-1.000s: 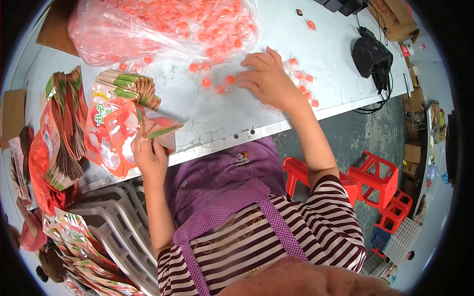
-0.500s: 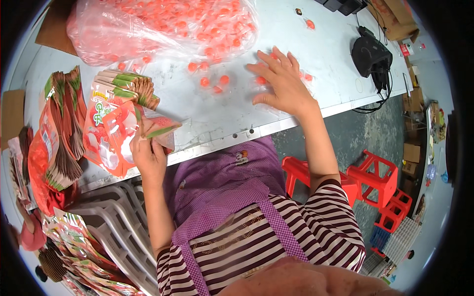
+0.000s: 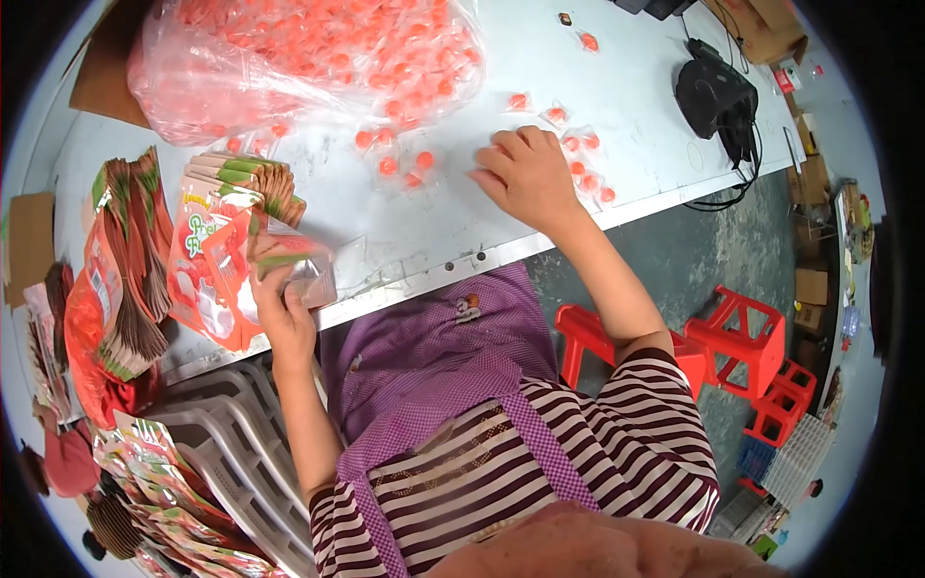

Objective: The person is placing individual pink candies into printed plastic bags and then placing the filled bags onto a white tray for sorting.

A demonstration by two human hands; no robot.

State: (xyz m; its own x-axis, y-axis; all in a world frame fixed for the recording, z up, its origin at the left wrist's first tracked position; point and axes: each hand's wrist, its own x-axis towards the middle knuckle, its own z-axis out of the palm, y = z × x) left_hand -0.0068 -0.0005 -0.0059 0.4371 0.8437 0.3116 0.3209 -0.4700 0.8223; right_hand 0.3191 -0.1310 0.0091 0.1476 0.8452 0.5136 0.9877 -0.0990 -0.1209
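The right hand (image 3: 525, 173) lies palm down on the table (image 3: 617, 67), fingers curled over small wrapped orange candies (image 3: 578, 154) scattered around it, just below a big clear bag (image 3: 299, 58) full of them. The left hand (image 3: 284, 308) grips an open pouch (image 3: 289, 265) at the table's near edge, beside a fanned stack of printed pouches (image 3: 207, 260).

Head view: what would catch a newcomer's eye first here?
A big clear bag of orange sweets fills the table's far left. The right hand rests among loose wrapped sweets, while the left hand grips a red printed pouch at the near edge.
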